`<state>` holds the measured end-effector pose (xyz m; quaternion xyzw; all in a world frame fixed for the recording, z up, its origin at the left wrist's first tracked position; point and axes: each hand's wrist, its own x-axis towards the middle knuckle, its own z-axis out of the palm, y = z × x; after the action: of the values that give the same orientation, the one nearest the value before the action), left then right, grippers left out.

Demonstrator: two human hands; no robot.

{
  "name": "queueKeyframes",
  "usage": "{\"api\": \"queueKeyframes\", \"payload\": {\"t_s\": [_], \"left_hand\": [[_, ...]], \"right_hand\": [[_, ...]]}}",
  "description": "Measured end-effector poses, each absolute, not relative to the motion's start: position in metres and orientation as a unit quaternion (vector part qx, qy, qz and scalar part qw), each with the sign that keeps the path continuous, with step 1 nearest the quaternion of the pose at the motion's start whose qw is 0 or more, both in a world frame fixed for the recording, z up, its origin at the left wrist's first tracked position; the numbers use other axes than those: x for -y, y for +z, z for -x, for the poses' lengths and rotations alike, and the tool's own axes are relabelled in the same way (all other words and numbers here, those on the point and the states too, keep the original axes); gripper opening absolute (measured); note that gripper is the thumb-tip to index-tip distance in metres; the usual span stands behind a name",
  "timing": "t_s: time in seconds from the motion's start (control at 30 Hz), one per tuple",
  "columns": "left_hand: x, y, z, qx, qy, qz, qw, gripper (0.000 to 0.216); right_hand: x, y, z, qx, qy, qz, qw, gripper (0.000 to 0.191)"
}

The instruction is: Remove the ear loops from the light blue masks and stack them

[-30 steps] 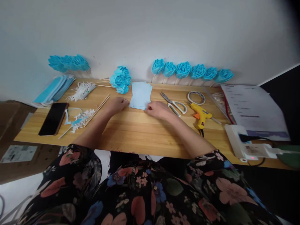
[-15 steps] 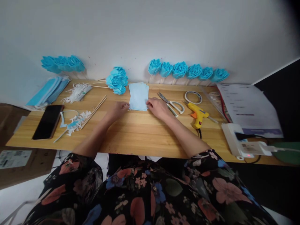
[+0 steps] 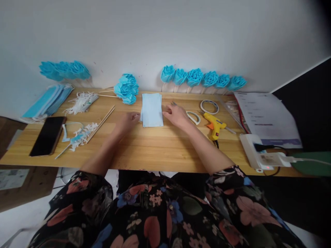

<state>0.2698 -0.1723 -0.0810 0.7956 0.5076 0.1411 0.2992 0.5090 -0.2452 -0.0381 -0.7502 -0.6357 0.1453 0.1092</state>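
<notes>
A stack of pale blue mask-fabric sheets (image 3: 152, 110) lies flat on the wooden table in front of me, its left side slightly uneven. My left hand (image 3: 130, 121) is at the stack's left edge, fingers curled together with a tiny white bit at the tips; what they pinch, I cannot make out. By the right edge, my right hand (image 3: 176, 114) rests with its fingers bent and slightly apart, holding nothing visible. Scissors lie under and behind this hand, with one white handle (image 3: 193, 117) showing and the blades mostly hidden.
Blue fabric flowers (image 3: 194, 77) on sticks line the wall. To the right are a tape roll (image 3: 209, 101), a yellow glue gun (image 3: 215, 125) and a power strip (image 3: 249, 151). On the left lie face masks (image 3: 49, 100), white loops (image 3: 81, 102), wooden sticks (image 3: 100, 124) and a phone (image 3: 48, 136).
The sheets sit more squarely stacked, their upper edges more even. My right hand has shifted up over the scissors, and its fingers have spread from the stack. The whole view has shifted slightly.
</notes>
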Motion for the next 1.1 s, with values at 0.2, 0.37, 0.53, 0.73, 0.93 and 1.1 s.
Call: {"api": "queueKeyframes", "payload": {"t_s": [0.2, 0.37, 0.53, 0.73, 0.93, 1.1], "left_hand": [[0.194, -0.072, -0.289, -0.479, 0.064, -0.830, 0.278, 0.048], [0.203, -0.073, -0.293, -0.437, 0.062, -0.849, 0.290, 0.043], [0.187, -0.083, -0.281, -0.450, 0.182, -0.784, 0.386, 0.042], [0.176, -0.077, -0.266, -0.509, 0.327, -0.713, 0.355, 0.045], [0.179, -0.078, -0.271, -0.491, 0.289, -0.731, 0.375, 0.051], [0.181, -0.083, -0.274, -0.472, 0.281, -0.733, 0.402, 0.053]], "right_hand": [[0.201, -0.034, -0.490, 0.629, 0.135, 0.764, 0.039, 0.039], [0.185, -0.035, -0.487, 0.636, 0.152, 0.756, 0.019, 0.044], [0.194, -0.031, -0.505, 0.650, 0.203, 0.732, 0.035, 0.033], [0.232, 0.017, -0.518, 0.720, 0.116, 0.673, 0.121, 0.025], [0.257, 0.016, -0.513, 0.730, 0.114, 0.673, 0.017, 0.032], [0.261, 0.002, -0.515, 0.733, 0.109, 0.671, -0.003, 0.049]]}}
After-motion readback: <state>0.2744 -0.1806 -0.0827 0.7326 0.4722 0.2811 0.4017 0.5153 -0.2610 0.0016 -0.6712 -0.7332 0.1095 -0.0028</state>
